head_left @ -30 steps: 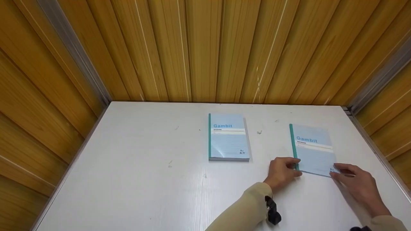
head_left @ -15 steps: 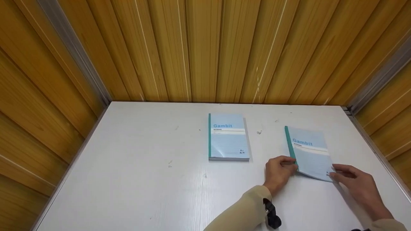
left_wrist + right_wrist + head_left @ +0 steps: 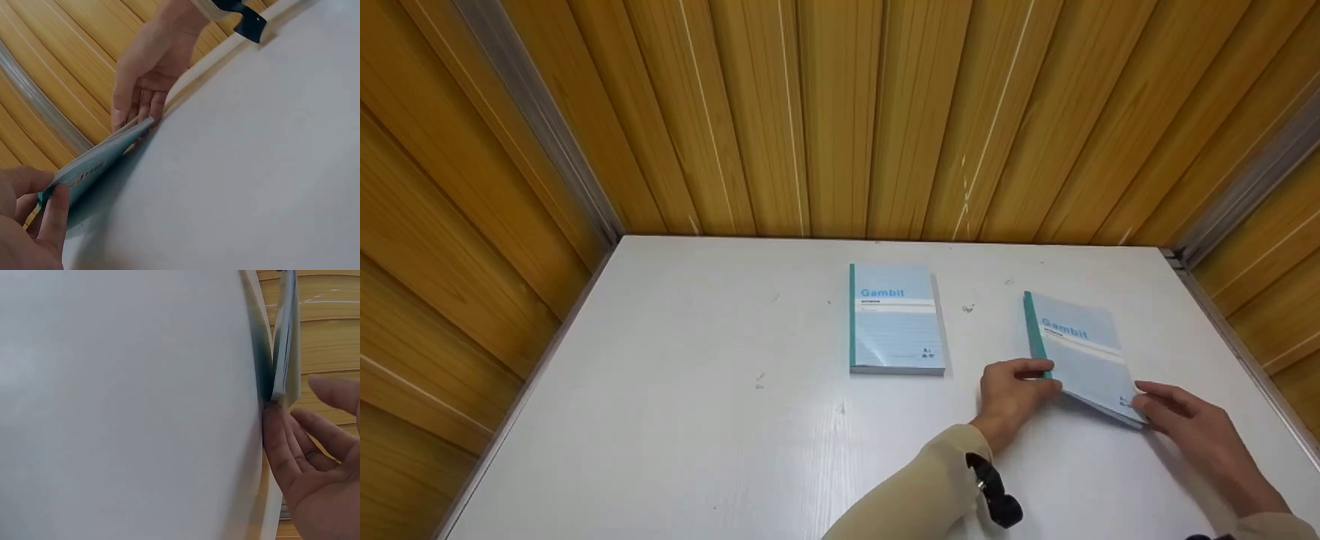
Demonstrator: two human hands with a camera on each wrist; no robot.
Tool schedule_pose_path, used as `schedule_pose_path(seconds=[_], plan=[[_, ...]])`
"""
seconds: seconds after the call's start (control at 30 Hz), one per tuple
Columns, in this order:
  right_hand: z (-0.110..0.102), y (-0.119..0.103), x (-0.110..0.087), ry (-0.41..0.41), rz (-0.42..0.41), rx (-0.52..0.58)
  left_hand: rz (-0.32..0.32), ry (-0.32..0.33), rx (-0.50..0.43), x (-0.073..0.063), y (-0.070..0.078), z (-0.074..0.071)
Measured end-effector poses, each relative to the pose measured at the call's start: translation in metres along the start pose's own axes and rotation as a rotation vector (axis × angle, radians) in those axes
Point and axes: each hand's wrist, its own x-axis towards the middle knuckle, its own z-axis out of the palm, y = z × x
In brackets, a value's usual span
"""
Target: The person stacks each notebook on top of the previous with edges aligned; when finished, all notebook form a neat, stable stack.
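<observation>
A light blue notebook [image 3: 1076, 349] with a green spine and "Gambit" on its cover is on the right side of the white table, its near edge tilted up. My left hand [image 3: 1009, 394] pinches the spine near its lower end, thumb on one face and fingers on the other, as the left wrist view shows. At the lower right corner is my right hand [image 3: 1196, 427]. Its fingers [image 3: 281, 450] meet the corner from below, while its thumb stands apart from the pages in the right wrist view. A thicker Gambit notebook or stack [image 3: 896, 330] lies flat mid-table.
The white table [image 3: 675, 390] backs onto a wood-patterned panel wall [image 3: 836, 120], with similar panels at both sides. Metal strips run along the corners and the right table edge. A black strap [image 3: 994, 491] sits on my left sleeve.
The right-hand notebook has shifted slightly left and turned a little, and its near edge has come up off the table. My left hand moved with the spine; the mid-table notebook stays put.
</observation>
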Motion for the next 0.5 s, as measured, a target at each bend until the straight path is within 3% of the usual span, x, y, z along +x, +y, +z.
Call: schedule_pose_path(seconds=[0.17, 0.27, 0.5], plan=[[0.002, -0.001, 0.000, -0.059, -0.013, 0.061, -0.004, 0.003, -0.049, 0.001, 0.007, -0.001], [0.006, -0.002, -0.002, -0.033, -0.058, 0.116, 0.016, 0.022, -0.028, 0.002, 0.007, -0.003], [0.012, -0.004, -0.005, 0.044, -0.127, 0.061, 0.081, 0.068, 0.013, 0.008, 0.001, -0.012]])
